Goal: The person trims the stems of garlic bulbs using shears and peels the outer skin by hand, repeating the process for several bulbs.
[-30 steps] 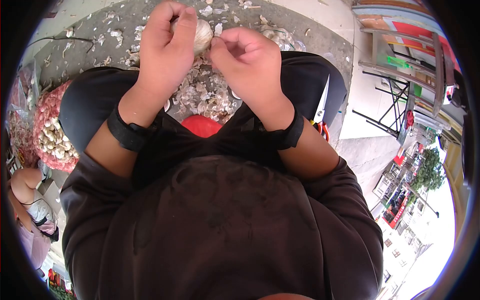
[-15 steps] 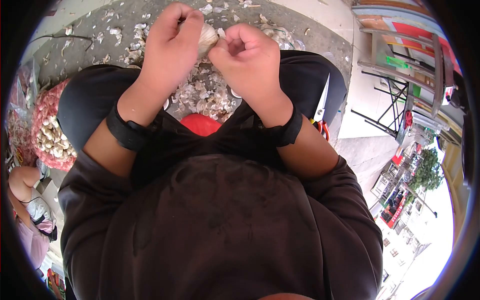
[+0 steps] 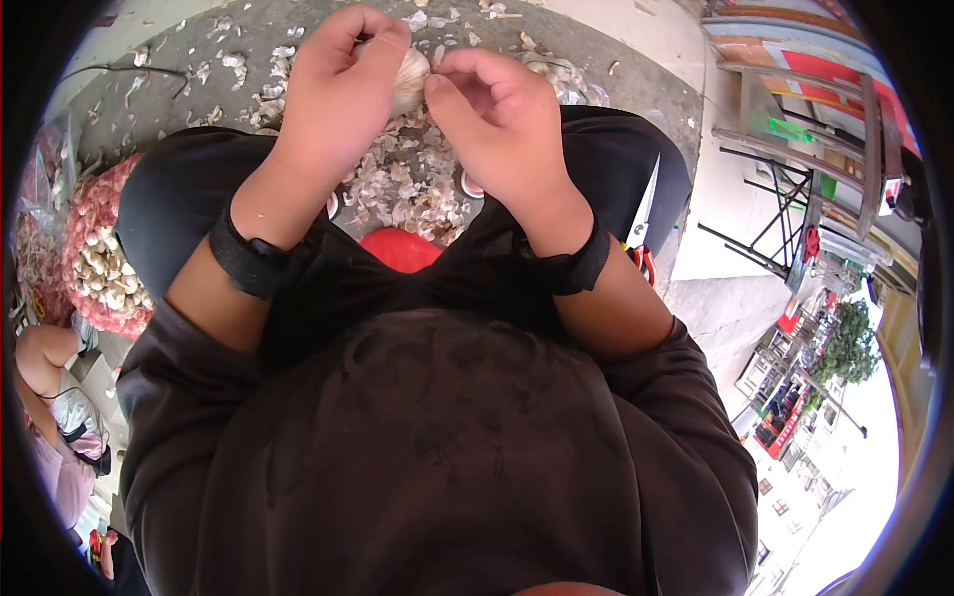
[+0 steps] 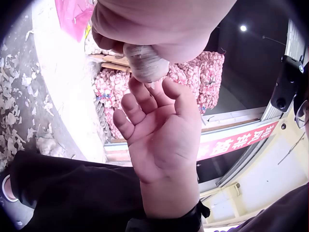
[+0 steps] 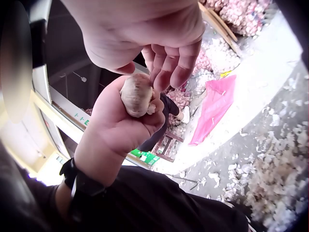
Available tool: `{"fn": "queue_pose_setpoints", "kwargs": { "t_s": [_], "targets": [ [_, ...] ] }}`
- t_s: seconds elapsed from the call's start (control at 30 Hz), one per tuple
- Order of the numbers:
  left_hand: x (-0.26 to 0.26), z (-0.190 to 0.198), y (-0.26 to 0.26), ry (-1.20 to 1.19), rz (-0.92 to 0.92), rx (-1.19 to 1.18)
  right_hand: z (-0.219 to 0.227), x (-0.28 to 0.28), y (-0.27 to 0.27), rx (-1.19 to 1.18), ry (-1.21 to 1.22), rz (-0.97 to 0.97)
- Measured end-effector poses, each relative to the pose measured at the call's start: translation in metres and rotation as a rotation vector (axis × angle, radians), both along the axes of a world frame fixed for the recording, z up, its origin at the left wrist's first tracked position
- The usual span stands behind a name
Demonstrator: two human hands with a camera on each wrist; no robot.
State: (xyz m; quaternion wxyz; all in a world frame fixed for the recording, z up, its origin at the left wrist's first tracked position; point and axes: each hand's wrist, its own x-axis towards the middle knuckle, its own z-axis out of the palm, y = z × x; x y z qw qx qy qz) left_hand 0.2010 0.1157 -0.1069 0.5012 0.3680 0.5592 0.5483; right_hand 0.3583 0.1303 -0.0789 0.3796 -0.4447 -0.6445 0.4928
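Note:
A whitish garlic bulb (image 5: 136, 95) sits in my left hand (image 3: 343, 94), whose fingers and thumb grip it. In the left wrist view the bulb (image 4: 146, 64) pokes out below that hand, its papery skin streaked. My right hand (image 3: 502, 124) is at the bulb's right side, fingers loosely bent and the thumb apart from the index finger. Seen from the left wrist, the right hand (image 4: 161, 128) turns its palm to the camera, fingertips right at the bulb's lower end. A small pale flake of skin (image 3: 438, 56) shows by the right index fingertip.
Garlic peelings (image 3: 407, 189) litter the ground between my knees. Scissors (image 3: 641, 223) lie by my right thigh. A pink net sack of garlic (image 3: 104, 268) stands on the left, with another person (image 3: 60, 397) beyond. A red round thing (image 3: 400, 250) shows between my legs.
My right thumb and index finger have parted and sit slightly further from the bulb. My left hand has shifted a little to the right, still gripping the bulb.

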Motion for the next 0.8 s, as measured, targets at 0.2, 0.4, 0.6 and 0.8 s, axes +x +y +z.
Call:
{"fn": "queue_pose_setpoints", "kwargs": {
  "t_s": [0.2, 0.4, 0.6, 0.8],
  "targets": [
    [0.000, 0.007, -0.002, 0.354, -0.044, 0.150, -0.001, 0.007, 0.005, -0.060, -0.100, 0.084],
    [0.001, 0.010, -0.002, 0.579, -0.044, 0.284, 0.001, 0.008, 0.005, -0.266, 0.041, 0.050],
    [0.004, 0.001, -0.004, 0.477, -0.051, 0.295, -0.007, 0.012, 0.007, -0.155, -0.137, 0.106],
    [0.004, 0.001, -0.005, 0.339, -0.073, 0.152, -0.004, 0.008, 0.006, -0.127, -0.162, 0.028]
  ]
}}
